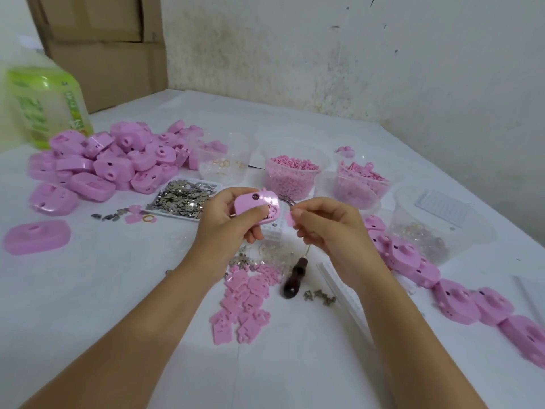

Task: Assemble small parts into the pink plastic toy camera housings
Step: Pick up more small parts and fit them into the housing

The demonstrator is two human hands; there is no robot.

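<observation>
My left hand (pixel 228 218) grips a pink toy camera housing (pixel 256 204) above the middle of the table, open side turned toward my right hand. My right hand (pixel 326 224) pinches a small flat pink part (pixel 290 218) just right of the housing, a finger's width from it. A heap of pink housings (pixel 118 156) lies at the far left. A row of housings (pixel 460 293) runs along the right side. Flat pink plates (pixel 244 302) lie scattered under my wrists.
A tray of small metal pieces (pixel 182 197) sits left of my hands. Clear tubs hold pink pellets (pixel 293 175), pink clips (pixel 361 181) and rings (pixel 224 165). A dark-handled awl (pixel 295 278) and loose screws (pixel 320 296) lie below my right hand. A green jug (pixel 44 104) stands far left.
</observation>
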